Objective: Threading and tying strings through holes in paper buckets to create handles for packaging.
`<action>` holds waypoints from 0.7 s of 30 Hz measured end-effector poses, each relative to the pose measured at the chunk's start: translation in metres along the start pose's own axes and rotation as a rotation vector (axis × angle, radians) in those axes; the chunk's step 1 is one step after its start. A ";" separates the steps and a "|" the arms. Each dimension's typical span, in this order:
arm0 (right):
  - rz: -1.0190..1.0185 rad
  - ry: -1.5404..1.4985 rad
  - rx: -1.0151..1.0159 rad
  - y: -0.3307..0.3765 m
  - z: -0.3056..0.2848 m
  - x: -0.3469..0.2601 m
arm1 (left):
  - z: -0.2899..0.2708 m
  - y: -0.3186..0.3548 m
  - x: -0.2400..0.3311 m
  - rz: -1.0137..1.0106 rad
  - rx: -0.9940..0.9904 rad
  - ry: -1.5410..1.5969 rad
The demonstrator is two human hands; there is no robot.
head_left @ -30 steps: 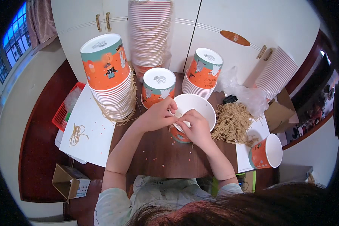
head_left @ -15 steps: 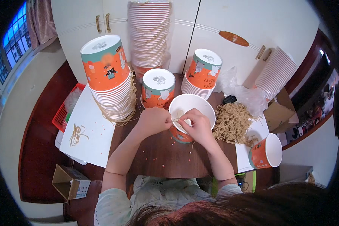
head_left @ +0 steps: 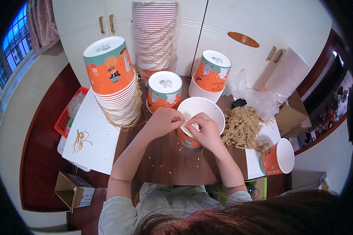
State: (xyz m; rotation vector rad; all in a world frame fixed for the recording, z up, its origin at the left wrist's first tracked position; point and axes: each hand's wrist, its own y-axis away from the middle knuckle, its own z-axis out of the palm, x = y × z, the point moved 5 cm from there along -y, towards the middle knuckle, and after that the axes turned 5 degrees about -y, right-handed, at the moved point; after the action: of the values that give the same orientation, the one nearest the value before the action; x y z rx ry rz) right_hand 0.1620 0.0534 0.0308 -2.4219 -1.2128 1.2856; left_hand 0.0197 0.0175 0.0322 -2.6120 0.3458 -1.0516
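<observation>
On the brown table [head_left: 213, 170], the orange cup [head_left: 189, 141] stands mouth-up before the person. At its near rim, the left hand [head_left: 164, 122] has come closer to the right hand [head_left: 205, 127], both pinching narrowly a thin cord [head_left: 182, 124], so this work seems not yet finished.

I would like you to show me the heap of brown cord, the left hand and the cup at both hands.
Heap of brown cord [head_left: 242, 128]: head view, its middle.
Left hand [head_left: 164, 121]: head view, its back.
Cup [head_left: 210, 109]: head view, inner wall.
</observation>
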 end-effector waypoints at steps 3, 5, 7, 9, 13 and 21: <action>-0.002 -0.001 0.012 0.000 0.000 0.001 | 0.002 -0.001 -0.002 -0.049 -0.059 0.098; 0.001 0.000 0.013 0.000 -0.001 0.000 | 0.003 -0.001 -0.003 -0.071 -0.094 0.134; 0.003 0.000 0.013 -0.001 -0.001 0.001 | 0.006 0.001 -0.008 -0.136 -0.127 0.230; 0.007 -0.007 0.014 -0.001 -0.001 0.002 | 0.005 0.001 -0.005 -0.111 -0.112 0.261; 0.000 -0.007 0.013 -0.001 -0.001 0.001 | 0.004 0.000 -0.006 -0.114 -0.090 0.219; -0.002 0.014 -0.141 -0.010 -0.009 -0.001 | 0.010 0.000 -0.024 -0.215 -0.197 0.544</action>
State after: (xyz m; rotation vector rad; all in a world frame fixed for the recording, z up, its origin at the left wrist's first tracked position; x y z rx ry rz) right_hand 0.1629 0.0616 0.0415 -2.5200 -1.3441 1.2196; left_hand 0.0102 0.0271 0.0106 -2.5258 0.3004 -1.8942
